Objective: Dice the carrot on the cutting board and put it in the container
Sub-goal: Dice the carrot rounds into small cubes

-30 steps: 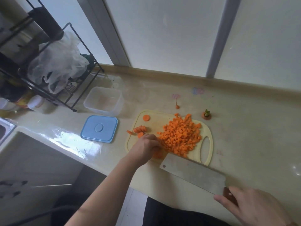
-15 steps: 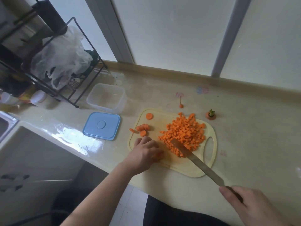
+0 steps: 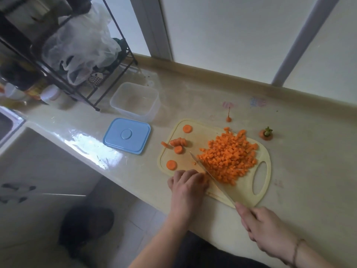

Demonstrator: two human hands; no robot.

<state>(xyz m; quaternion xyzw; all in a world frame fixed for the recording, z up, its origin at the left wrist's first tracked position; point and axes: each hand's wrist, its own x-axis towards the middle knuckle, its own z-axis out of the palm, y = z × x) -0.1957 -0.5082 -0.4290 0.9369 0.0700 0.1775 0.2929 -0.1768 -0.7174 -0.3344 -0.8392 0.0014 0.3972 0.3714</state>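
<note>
Clear container (image 3: 135,101) holds no carrot; blue lid (image 3: 127,135) lies beside it.

Home kitchen. Evidence: glossy beige countertop (image 3: 289,171) under window, sink (image 3: 7,122) at left edge, black wire rack (image 3: 63,78) holding jars and plastic bags, cutting board (image 3: 241,192) with diced carrot (image 3: 229,157), food container (image 3: 135,101).

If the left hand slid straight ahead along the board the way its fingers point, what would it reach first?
Most likely the lone carrot slice just beyond the left hand on the cutting board. The knife lies close on its right, so a slight rightward drift would meet the blade instead; depth is hard to judge.
</note>
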